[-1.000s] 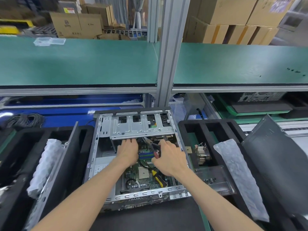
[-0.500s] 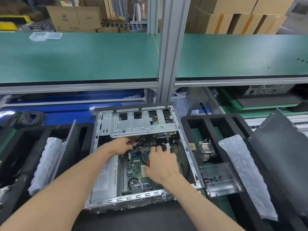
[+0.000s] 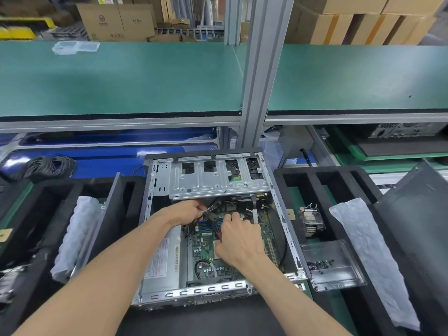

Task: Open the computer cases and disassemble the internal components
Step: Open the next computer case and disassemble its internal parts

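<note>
An open computer case (image 3: 213, 229) lies flat at the middle of the near edge of the workbench, between two black foam trays (image 3: 315, 180), its side panel off and its insides exposed. A silver drive cage (image 3: 218, 180) spans the far end of the case; a grey power supply (image 3: 164, 260) with a white label fills its near-left corner, and the green motherboard (image 3: 206, 255) covers the floor to the right of that. The left hand (image 3: 184, 212) reaches in just under the drive cage, its fingers curled round a bundle of cables (image 3: 213, 208). The right hand (image 3: 240, 241) sits over the middle of the motherboard with its fingers closed on a red-handled tool (image 3: 217, 227), which points toward the cables; what kind of tool it is cannot be told. In the right-hand foam tray lie a heatsink (image 3: 311, 221), a clear plastic tray (image 3: 334, 267) holding small dark screws, and a strip of white foam wrap (image 3: 371, 258). A coil of black cable (image 3: 46, 166) rests at the far left.
</note>
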`<state>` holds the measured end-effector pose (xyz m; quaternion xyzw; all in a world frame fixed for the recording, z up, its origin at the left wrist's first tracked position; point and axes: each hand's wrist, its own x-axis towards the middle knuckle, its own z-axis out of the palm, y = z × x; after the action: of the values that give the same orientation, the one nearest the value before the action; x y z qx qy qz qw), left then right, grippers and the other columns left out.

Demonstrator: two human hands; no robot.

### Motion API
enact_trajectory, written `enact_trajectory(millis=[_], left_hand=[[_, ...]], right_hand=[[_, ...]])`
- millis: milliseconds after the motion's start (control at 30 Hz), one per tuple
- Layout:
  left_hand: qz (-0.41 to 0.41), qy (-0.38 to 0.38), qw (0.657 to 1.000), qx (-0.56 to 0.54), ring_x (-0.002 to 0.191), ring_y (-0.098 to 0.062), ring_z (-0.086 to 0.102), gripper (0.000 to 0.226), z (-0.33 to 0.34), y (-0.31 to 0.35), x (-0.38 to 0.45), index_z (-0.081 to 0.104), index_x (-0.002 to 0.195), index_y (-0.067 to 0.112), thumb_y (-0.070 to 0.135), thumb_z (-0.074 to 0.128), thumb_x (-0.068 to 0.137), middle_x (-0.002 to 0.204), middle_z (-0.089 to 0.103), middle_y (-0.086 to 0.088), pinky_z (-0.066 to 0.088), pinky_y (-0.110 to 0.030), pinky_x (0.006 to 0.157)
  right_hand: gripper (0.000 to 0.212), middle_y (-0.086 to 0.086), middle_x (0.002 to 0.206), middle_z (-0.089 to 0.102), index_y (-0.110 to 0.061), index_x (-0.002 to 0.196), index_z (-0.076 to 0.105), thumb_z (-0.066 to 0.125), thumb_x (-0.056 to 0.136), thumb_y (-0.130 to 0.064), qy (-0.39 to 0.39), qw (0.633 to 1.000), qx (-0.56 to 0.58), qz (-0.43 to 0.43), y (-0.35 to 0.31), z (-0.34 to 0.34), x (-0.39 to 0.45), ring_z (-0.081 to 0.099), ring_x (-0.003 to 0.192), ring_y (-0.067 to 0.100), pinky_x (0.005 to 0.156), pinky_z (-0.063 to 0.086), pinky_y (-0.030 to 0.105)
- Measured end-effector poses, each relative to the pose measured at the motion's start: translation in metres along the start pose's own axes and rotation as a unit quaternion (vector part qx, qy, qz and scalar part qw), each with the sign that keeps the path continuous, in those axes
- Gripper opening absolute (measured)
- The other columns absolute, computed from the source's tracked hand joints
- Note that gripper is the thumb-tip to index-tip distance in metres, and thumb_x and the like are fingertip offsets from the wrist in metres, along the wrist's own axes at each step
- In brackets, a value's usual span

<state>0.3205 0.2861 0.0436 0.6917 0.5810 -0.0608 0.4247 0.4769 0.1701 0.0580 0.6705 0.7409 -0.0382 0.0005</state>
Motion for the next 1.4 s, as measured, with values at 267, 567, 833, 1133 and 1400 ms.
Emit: enact_trajectory(millis=[267,567,833,1133,1400], left_hand=[[-0.006,0.001,1.0,-0.029,0.078,-0.007,0.054,0.018,0.002,-0.002,0.004,0.056,0.115,0.018,0.011,0.043,0.105,0.085,0.064,0.007,0.041,-0.022,0.072],[0.002,-0.005,0.998,-0.058,0.077,-0.009,0.057,0.018,0.004,-0.005,0.007,0.059,0.115,0.012,0.009,0.045,0.104,0.082,0.066,0.004,0.044,-0.028,0.084],[0.012,-0.013,0.998,-0.061,0.077,-0.011,0.056,0.015,0.005,-0.008,0.011,0.056,0.106,0.017,0.008,0.044,0.104,0.085,0.066,0.003,0.044,-0.03,0.087],[0.004,-0.021,0.995,-0.1,0.071,-0.014,0.053,0.029,0.006,-0.011,0.018,0.059,0.088,0.021,0.0,0.044,0.102,0.078,0.065,-0.001,0.045,-0.031,0.081],[0.014,-0.068,0.991,-0.113,0.06,-0.011,0.047,0.033,0.002,-0.005,0.01,0.068,0.089,0.013,0.006,0.039,0.102,0.074,0.058,0.001,0.037,-0.023,0.063]], right_hand=[[0.038,0.009,0.101,0.061,-0.008,0.106,0.057,0.067,0.083,-0.037,0.003,1.0,-0.009,0.004,-0.002,0.002,0.001,0.066,0.077,0.028,0.056,0.036,0.034],[0.034,0.01,0.101,0.062,-0.008,0.104,0.058,0.066,0.083,-0.034,0.0,1.0,0.001,0.007,-0.001,0.001,0.002,0.066,0.079,0.029,0.058,0.039,0.035],[0.016,0.011,0.09,0.063,-0.007,0.092,0.061,0.066,0.08,-0.018,-0.016,1.0,0.018,0.0,-0.001,-0.001,0.002,0.059,0.069,0.029,0.056,0.04,0.034],[0.025,0.01,0.1,0.061,-0.008,0.104,0.054,0.063,0.083,-0.017,-0.032,0.995,0.087,0.037,0.003,0.001,0.0,0.062,0.085,0.033,0.064,0.039,0.036],[0.024,0.006,0.093,0.058,-0.013,0.105,0.046,0.056,0.084,-0.006,-0.088,0.938,0.313,0.117,0.011,0.002,0.009,0.058,0.081,0.023,0.074,0.054,0.043]])
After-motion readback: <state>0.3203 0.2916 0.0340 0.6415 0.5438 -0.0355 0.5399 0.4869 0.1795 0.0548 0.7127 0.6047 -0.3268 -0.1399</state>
